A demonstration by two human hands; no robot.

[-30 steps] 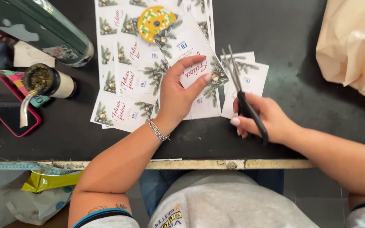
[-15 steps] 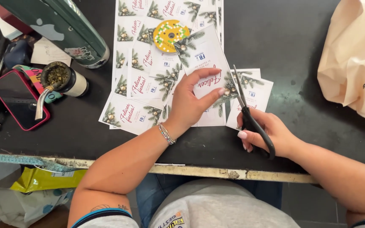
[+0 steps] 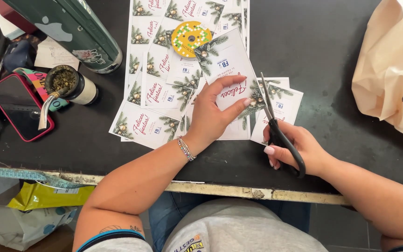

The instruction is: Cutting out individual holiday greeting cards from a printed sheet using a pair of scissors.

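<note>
Scanning from the far left, a red-cased phone (image 3: 17,112) lay flat on the black table (image 3: 332,70), and just beside it a gourd cup (image 3: 66,84) with a metal straw stood in front of a dark green flask (image 3: 71,30) lying on its side. Next came the spread of printed holiday cards (image 3: 157,93), overlapping in rows, a yellow round sticker roll (image 3: 191,38) resting on them near the top. Then the action: the left hand (image 3: 213,116) was pinching one card sheet (image 3: 227,65) between thumb and fingers, lifting its edge toward the blades. The right hand (image 3: 299,149) was wrapped through the black handles of the scissors (image 3: 274,119), fingers closed around them, the blades standing nearly together at the sheet's right edge, above a small pile of cut cards (image 3: 285,105). By the look of it, this was mid-cut, trimming a single card free. The next snip seemed to call for the sheet held taut and the blades kept on the card's border. Far right, a cream cloth bag (image 3: 392,70) sat well apart.
</note>
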